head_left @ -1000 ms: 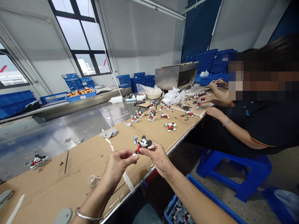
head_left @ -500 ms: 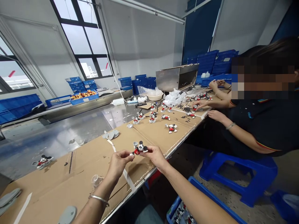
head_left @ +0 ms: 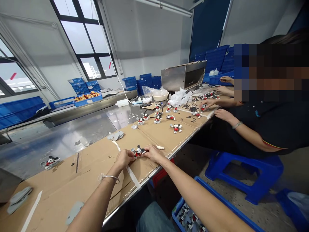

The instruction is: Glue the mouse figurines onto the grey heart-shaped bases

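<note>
A small black, white and red mouse figurine (head_left: pixel 138 151) sits low over the cardboard sheet (head_left: pixel 96 164), pinched between both my hands. My left hand (head_left: pixel 125 158) grips its left side. My right hand (head_left: pixel 151 152) grips its right side, fingers curled. A small grey cup-shaped part (head_left: pixel 133 150) sticks out by the figurine's head. A pale oblong piece (head_left: pixel 160 147) lies just right of my right hand.
Several finished figurines (head_left: pixel 156 119) lie further along the cardboard, one more (head_left: pixel 51 161) on the steel table at left. Grey flat parts (head_left: pixel 115 135) lie nearby. A co-worker's hands (head_left: pixel 223 114) work at the far end. Blue stool (head_left: pixel 243 167) and blue bin of figurines (head_left: pixel 190 216) stand below.
Both hands have moved away from me and down toward the cardboard, carrying the figurine along. The view has shifted slightly.
</note>
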`<state>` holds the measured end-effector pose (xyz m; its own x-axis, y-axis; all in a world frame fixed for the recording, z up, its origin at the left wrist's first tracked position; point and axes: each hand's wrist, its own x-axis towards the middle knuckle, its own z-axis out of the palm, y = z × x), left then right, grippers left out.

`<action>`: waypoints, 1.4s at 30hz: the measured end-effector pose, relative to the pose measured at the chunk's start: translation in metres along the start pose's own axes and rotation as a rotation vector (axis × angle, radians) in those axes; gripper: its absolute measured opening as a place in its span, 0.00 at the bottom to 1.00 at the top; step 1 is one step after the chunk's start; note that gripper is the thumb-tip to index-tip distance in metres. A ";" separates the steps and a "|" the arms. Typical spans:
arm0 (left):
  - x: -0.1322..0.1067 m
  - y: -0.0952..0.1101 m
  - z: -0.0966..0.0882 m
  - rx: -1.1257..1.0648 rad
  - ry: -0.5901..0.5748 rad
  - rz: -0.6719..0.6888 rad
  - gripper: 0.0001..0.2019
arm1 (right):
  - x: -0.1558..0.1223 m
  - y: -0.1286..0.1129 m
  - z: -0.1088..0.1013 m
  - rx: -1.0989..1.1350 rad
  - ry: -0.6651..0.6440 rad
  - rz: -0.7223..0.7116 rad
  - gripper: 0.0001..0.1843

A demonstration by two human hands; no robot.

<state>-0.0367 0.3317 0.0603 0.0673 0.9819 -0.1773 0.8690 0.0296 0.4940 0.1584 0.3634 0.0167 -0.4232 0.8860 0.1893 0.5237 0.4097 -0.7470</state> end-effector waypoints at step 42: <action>0.022 -0.015 -0.004 0.114 -0.029 0.076 0.11 | 0.004 0.018 -0.005 -0.078 -0.073 -0.180 0.14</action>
<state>-0.0499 0.3538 0.0520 0.1474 0.9747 -0.1682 0.9109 -0.0674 0.4072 0.1699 0.3761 0.0070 -0.5660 0.7801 0.2667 0.4893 0.5782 -0.6529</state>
